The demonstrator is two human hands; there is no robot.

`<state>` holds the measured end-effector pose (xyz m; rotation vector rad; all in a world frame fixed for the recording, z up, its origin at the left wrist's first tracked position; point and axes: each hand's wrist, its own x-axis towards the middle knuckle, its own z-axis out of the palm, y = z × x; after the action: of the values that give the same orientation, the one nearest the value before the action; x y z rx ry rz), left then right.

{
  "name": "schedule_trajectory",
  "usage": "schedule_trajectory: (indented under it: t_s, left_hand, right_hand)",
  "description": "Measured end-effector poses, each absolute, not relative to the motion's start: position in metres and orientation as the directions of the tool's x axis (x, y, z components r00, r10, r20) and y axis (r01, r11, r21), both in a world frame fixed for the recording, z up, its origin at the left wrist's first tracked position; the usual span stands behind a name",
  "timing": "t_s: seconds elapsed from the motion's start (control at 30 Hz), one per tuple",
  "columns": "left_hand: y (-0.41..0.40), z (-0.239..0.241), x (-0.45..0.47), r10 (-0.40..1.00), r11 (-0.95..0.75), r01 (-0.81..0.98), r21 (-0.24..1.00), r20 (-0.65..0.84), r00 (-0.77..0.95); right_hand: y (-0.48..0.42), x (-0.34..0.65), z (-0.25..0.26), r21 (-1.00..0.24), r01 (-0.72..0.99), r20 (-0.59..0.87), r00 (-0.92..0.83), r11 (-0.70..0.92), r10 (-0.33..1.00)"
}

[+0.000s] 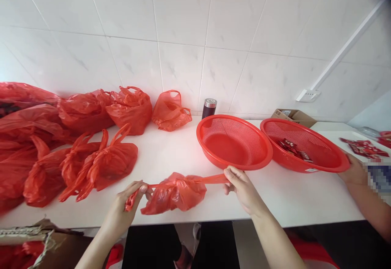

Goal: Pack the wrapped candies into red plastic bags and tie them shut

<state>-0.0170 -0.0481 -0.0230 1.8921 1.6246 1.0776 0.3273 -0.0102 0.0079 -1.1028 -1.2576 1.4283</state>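
A filled red plastic bag (180, 193) lies near the front edge of the white table (165, 155), its handles stretched out to both sides from a twist or knot at its top. My left hand (132, 195) pinches one handle, with the loose end bunched below the fingers. Out to the right, my right hand (240, 185) grips the other handle between thumb and fingers, pulling it taut. Just behind my right hand stands a red plastic colander (233, 145) with nothing in it. What the bag contains is hidden.
Several red bags (114, 163) crowd the table's left side, some knotted. Another person's hand (354, 169) holds a second colander (305, 143) containing small red packets (288, 147). A dark thermos (209, 108) and cardboard box (293, 116) stand by the wall. An open carton (58, 240) sits below left.
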Motion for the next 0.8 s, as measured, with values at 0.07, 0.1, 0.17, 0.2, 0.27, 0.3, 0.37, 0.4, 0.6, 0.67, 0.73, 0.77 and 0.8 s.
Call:
schedule_trajectory:
  t_s: [0.07,0.1,0.17,0.2,0.27,0.3,0.37,0.4,0.6,0.67,0.73,0.77,0.8]
  left_hand:
    - [-0.05,-0.032,-0.005,0.968,-0.15,0.595,0.79,0.241,-0.075]
    - [-0.049,-0.036,0.004,0.961,-0.115,0.573,0.812,0.237,-0.141]
    - [-0.045,-0.041,0.023,0.933,-0.081,0.52,0.85,0.248,-0.261]
    - [-0.043,-0.044,0.032,0.916,-0.082,0.499,0.862,0.263,-0.303]
    - [-0.037,-0.049,0.047,0.896,-0.073,0.519,0.852,0.285,-0.341]
    - [-0.034,-0.052,0.052,0.895,-0.053,0.552,0.832,0.285,-0.343]
    - [-0.029,-0.057,0.058,0.909,-0.003,0.625,0.78,0.263,-0.324]
    - [-0.026,-0.06,0.058,0.92,0.012,0.652,0.758,0.247,-0.305]
    - [-0.02,-0.062,0.043,0.954,-0.011,0.732,0.682,0.227,-0.197]
    - [-0.019,-0.058,0.038,0.957,-0.021,0.75,0.662,0.23,-0.176]
    - [-0.018,-0.055,0.035,0.961,-0.032,0.762,0.646,0.23,-0.155]
    - [-0.017,-0.054,0.034,0.963,-0.037,0.768,0.64,0.228,-0.144]
    - [-0.016,-0.054,0.033,0.965,-0.041,0.773,0.633,0.225,-0.133]
  right_hand:
    - [-0.008,0.321,-0.004,-0.995,-0.082,-0.051,-0.094,-0.059,0.994]
    - [-0.008,0.315,-0.009,-0.998,-0.059,-0.032,-0.02,-0.033,0.999]
    - [-0.007,0.298,-0.018,-0.995,0.092,0.052,0.111,0.041,0.992]
    - [-0.008,0.288,-0.022,-0.974,0.213,0.114,0.14,0.083,0.983]
    - [-0.009,0.267,-0.031,-0.87,0.463,0.24,0.095,0.171,0.966]
    - [-0.01,0.257,-0.036,-0.803,0.559,0.28,0.048,0.207,0.959]
    - [-0.011,0.242,-0.046,-0.701,0.668,0.311,-0.031,0.251,0.95]
    - [-0.01,0.237,-0.05,-0.676,0.69,0.308,-0.056,0.26,0.95]
    - [0.007,0.248,-0.062,-0.646,0.715,0.294,-0.093,0.269,0.951]
    - [0.012,0.255,-0.06,-0.655,0.711,0.291,-0.075,0.255,0.954]
    - [0.015,0.258,-0.06,-0.679,0.692,0.278,-0.065,0.245,0.958]
    - [0.016,0.259,-0.061,-0.688,0.685,0.272,-0.062,0.239,0.96]
    - [0.017,0.259,-0.062,-0.692,0.684,0.264,-0.056,0.23,0.963]
